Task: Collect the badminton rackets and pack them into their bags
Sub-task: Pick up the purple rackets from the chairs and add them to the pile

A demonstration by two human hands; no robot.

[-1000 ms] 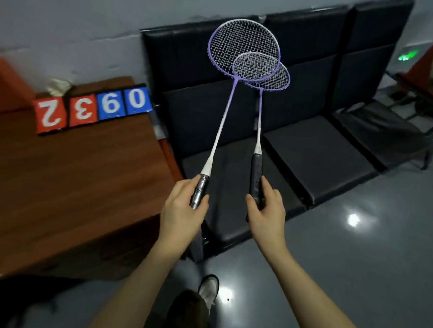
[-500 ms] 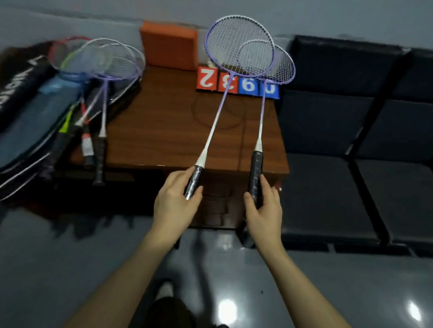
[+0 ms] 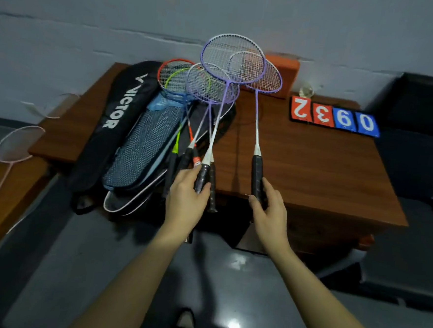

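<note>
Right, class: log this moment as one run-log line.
left hand: holds purple racket | right hand: holds second purple racket | both over wooden table | racket bags: lying there | packing: not begun

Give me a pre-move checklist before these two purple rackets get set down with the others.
1. Left hand closed on its purple racket's grip: ok.
2. Right hand closed on the other purple racket's grip: ok.
3. Held heads apart: not ok, the two purple frames overlap in view.
4. Pile of rackets already on the bags: ok.
5. Black Victor bag open for loading: cannot tell.
6. Bare tabletop right of the pile: ok.
</note>
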